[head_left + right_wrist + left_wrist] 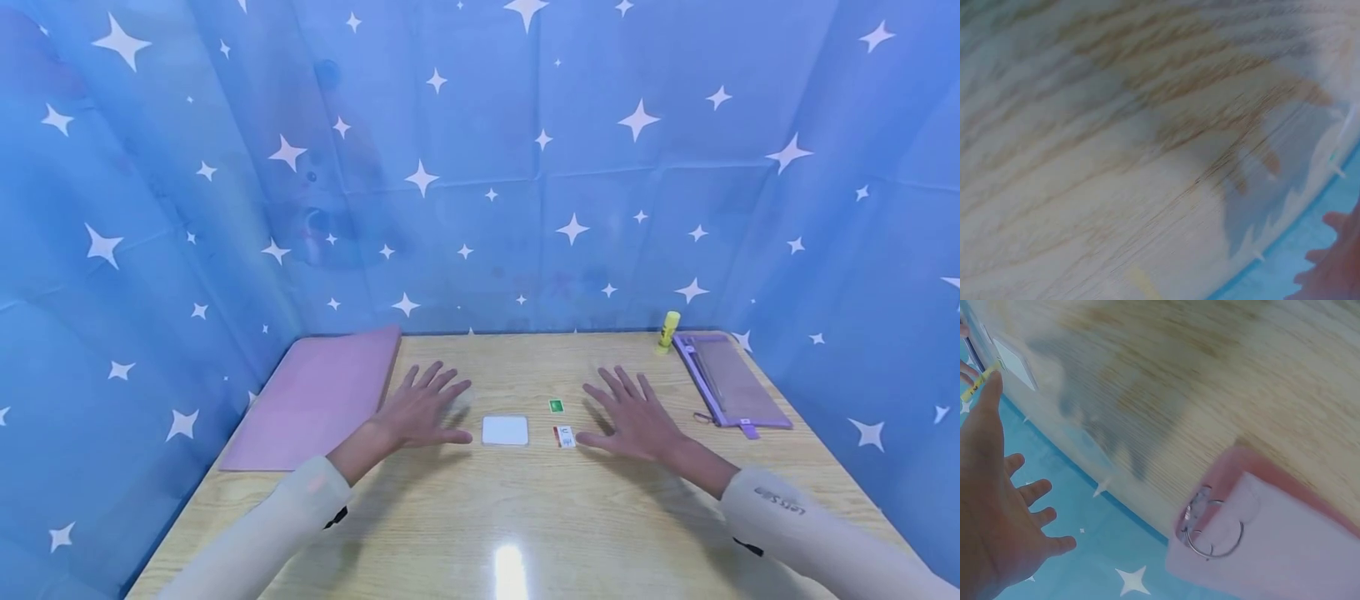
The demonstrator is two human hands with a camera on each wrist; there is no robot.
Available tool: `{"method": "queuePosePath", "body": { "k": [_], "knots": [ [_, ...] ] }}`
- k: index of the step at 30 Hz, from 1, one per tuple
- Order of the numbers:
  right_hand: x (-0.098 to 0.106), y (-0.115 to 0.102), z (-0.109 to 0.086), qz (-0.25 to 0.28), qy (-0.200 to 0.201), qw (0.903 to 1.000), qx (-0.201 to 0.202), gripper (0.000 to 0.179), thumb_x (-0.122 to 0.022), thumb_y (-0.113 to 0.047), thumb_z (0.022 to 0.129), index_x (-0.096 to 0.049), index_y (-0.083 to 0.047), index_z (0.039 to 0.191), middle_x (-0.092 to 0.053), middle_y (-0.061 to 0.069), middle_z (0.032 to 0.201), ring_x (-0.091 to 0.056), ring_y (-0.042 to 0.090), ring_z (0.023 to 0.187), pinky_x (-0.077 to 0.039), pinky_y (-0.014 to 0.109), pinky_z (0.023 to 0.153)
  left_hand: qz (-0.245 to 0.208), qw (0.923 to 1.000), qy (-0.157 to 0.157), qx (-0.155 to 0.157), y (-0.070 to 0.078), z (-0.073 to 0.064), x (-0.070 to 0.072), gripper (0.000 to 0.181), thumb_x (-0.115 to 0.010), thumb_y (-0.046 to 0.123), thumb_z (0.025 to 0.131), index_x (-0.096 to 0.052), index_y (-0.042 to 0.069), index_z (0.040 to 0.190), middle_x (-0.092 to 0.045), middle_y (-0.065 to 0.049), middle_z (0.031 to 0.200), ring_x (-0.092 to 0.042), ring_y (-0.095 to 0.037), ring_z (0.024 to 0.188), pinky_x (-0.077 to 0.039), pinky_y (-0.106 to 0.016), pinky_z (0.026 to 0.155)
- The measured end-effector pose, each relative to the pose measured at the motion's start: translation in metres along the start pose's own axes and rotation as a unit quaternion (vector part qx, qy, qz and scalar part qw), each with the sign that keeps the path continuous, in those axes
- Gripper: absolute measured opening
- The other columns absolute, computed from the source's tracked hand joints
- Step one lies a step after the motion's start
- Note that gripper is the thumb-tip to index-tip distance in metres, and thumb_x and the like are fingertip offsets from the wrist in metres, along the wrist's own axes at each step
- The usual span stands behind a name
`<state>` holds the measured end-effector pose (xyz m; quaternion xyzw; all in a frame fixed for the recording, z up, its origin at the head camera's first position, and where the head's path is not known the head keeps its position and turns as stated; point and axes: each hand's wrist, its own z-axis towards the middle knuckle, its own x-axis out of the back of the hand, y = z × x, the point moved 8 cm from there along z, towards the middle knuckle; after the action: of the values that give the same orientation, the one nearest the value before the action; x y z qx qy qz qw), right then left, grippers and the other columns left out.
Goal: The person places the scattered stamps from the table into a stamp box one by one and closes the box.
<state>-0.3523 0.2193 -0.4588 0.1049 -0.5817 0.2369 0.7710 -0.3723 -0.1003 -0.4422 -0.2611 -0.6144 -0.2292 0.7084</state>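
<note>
Both hands are held over the table with fingers spread, holding nothing. My left hand (423, 410) is beside the right edge of a pink ring binder (315, 404); its metal rings (1213, 544) show in the left wrist view. Between the hands lies a white rounded rectangular card or board (505, 430). My right hand (633, 421) has its thumb tip right by a small white-and-red card (566, 437) with dark marks. Just behind that card is a small green square with a pale border (556, 406). In the right wrist view, only part of the right hand (1341, 256) shows.
A yellow glue stick (667, 332) stands upright at the back right. Next to it lies a purple mesh zip pouch (738, 383) with a small tab. The wooden table (450, 525) meets a blue star-printed curtain (487, 225) at the back and sides.
</note>
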Motion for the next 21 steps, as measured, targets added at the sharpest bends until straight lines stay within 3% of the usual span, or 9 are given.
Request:
{"method": "queuePosePath", "body": {
  "k": [14, 21],
  "knots": [
    [-0.002, -0.027, -0.002, 0.020, -0.002, 0.9995, 0.026, 0.084, -0.069, -0.065, 0.089, -0.055, -0.008, 0.150, -0.041, 0.027, 0.159, -0.028, 0.051, 0.150, -0.020, 0.070, 0.119, -0.053, 0.9980, -0.011, -0.032, 0.017, 0.004, -0.002, 0.087, -0.060, 0.070, 0.094, -0.043, 0.016, 0.159, -0.046, -0.017, 0.159, -0.033, -0.043, 0.151, -0.028, -0.068, 0.117],
    [-0.001, -0.036, -0.001, 0.037, 0.012, 0.9976, 0.057, 0.075, -0.072, -0.058, 0.091, -0.060, -0.007, 0.145, -0.052, 0.027, 0.149, -0.041, 0.052, 0.142, -0.031, 0.068, 0.115, -0.058, 0.9968, -0.010, -0.054, 0.026, 0.010, -0.005, 0.081, -0.063, 0.064, 0.096, -0.047, 0.011, 0.155, -0.051, -0.016, 0.154, -0.043, -0.041, 0.144, -0.038, -0.061, 0.115]
  ]
}}
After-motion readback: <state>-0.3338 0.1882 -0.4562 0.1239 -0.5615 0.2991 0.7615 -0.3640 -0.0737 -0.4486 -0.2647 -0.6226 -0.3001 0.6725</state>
